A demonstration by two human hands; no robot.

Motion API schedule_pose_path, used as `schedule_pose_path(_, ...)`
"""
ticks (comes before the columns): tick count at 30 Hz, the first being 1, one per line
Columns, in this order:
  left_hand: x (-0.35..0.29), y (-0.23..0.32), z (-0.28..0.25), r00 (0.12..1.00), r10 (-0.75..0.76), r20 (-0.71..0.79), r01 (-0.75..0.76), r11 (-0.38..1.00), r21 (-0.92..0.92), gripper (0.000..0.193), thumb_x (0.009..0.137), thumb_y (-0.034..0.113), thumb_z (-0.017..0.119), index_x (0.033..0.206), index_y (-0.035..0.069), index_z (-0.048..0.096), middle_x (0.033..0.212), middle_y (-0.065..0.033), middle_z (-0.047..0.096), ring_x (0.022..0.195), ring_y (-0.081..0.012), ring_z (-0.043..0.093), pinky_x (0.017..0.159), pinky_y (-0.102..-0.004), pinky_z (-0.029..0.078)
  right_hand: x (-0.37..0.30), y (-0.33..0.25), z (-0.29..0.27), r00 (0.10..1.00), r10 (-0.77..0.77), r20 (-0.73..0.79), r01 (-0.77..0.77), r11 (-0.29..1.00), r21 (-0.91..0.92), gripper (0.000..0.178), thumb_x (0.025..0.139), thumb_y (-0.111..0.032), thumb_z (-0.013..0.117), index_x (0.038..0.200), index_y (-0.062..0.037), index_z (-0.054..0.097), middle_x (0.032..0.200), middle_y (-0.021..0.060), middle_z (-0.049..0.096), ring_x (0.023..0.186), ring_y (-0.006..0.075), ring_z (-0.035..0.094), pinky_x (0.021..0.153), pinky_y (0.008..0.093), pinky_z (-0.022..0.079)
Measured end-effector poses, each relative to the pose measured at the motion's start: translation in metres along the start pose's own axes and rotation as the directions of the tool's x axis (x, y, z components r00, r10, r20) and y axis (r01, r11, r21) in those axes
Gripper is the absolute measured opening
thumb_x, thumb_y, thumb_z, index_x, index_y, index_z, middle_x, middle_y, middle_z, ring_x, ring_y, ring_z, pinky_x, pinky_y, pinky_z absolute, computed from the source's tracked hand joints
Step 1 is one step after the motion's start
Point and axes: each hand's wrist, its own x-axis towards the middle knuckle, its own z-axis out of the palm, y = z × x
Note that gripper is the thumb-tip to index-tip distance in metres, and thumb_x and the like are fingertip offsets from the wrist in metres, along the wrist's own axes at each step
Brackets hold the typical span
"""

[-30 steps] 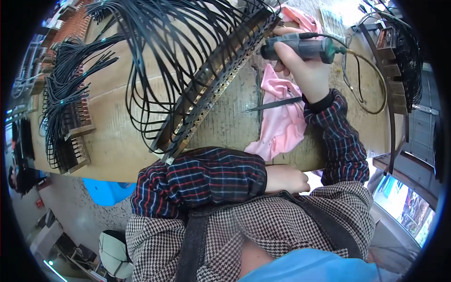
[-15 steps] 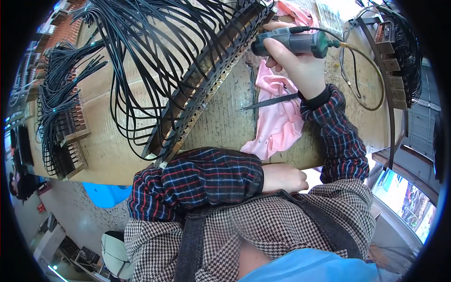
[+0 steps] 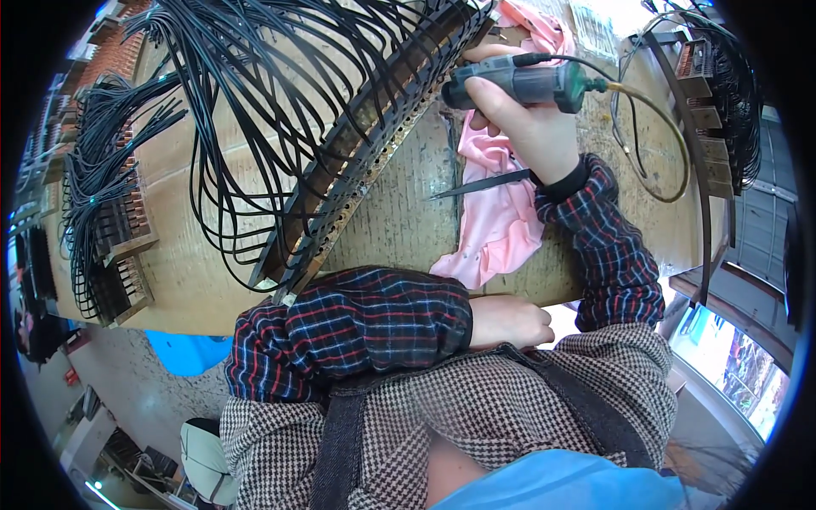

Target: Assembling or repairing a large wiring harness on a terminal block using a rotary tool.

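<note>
My right hand (image 3: pixel 531 127) is closed around a dark, translucent syringe-like dispenser (image 3: pixel 514 83) with a green end cap, a yellowish hose and a black cable. It is at the far end of a long slanted rack (image 3: pixel 361 174) lined with small metal parts and looped black wires (image 3: pixel 229 93). The dispenser's tip and what it touches are hidden. My left forearm lies across the table's front edge, and my left hand (image 3: pixel 510 323) rests there with fingers curled and palm hidden. Tweezers (image 3: pixel 484 184) lie over a pink cloth (image 3: pixel 497 229) below my right wrist.
More racks with bundled black wires stand at the left (image 3: pixel 106 195) and at the right edge (image 3: pixel 710 110) of the worn cardboard-covered table (image 3: pixel 395 225). A clear plastic pack (image 3: pixel 595 30) lies at the back. Below the table at left is a blue stool-like object (image 3: pixel 187 353).
My right hand and the dispenser have moved slightly left and toward me along the rack. The whole view has shifted a little. My left hand stays in place.
</note>
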Motion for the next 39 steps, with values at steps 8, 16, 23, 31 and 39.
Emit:
schedule_pose_path(8,-0.0005,-0.0012,0.0020,0.997,0.044,-0.063,-0.044,0.999,-0.009,0.018,0.077,0.011,0.050,0.088,-0.002,0.056,0.083,-0.0181,0.057,0.078,-0.0334,0.059,0.068,-0.0402,0.049,-0.0001,0.0023,-0.0008,1.000,0.007,0.005,-0.007,1.000,-0.002,0.026,0.075,-0.014,0.068,0.098,-0.0032,0.061,0.073,0.0031,0.062,0.059,0.0085,0.059,0.053,0.0208,0.049)
schedule_pose_path(16,-0.0006,-0.0011,0.0010,0.996,0.043,-0.073,-0.045,0.999,-0.015,0.017,0.077,0.011,0.050,0.086,-0.002,0.055,0.082,-0.0180,0.057,0.077,-0.0334,0.059,0.067,-0.0404,0.048,0.0000,-0.0013,0.0002,0.999,0.033,0.004,-0.033,0.999,-0.018,0.025,0.075,-0.014,0.068,0.097,-0.0037,0.061,0.073,0.0030,0.062,0.059,0.0085,0.059,0.054,0.0207,0.049)
schedule_pose_path(23,-0.0011,0.0005,0.0010,0.996,0.037,-0.078,-0.038,0.999,-0.010,0.016,0.077,0.010,0.050,0.086,-0.002,0.056,0.081,-0.0179,0.057,0.076,-0.0336,0.059,0.067,-0.0401,0.049,-0.0025,-0.0058,0.0011,0.998,0.061,0.017,-0.062,0.998,0.014,0.025,0.076,-0.014,0.067,0.098,-0.0032,0.061,0.071,0.0023,0.060,0.056,0.0078,0.058,0.050,0.0195,0.047)
schedule_pose_path(31,-0.0001,-0.0023,0.0056,0.994,0.054,-0.095,-0.051,0.998,0.028,0.014,0.076,0.007,0.051,0.086,-0.001,0.056,0.080,-0.0180,0.056,0.075,-0.0340,0.059,0.066,-0.0399,0.049,-0.0030,-0.0002,0.0037,0.998,0.056,0.029,-0.056,0.998,-0.012,0.025,0.078,-0.015,0.066,0.099,-0.0024,0.061,0.069,0.0022,0.060,0.054,0.0077,0.058,0.048,0.0188,0.047)
schedule_pose_path(39,-0.0004,-0.0045,0.0057,0.996,0.062,-0.064,-0.059,0.997,0.048,0.018,0.076,0.010,0.053,0.089,-0.003,0.055,0.081,-0.0166,0.057,0.076,-0.0324,0.059,0.067,-0.0397,0.049,-0.0042,-0.0036,0.0040,0.998,0.064,0.028,-0.064,0.998,0.004,0.026,0.079,-0.016,0.066,0.101,-0.0029,0.060,0.070,0.0028,0.060,0.055,0.0078,0.058,0.049,0.0188,0.047)
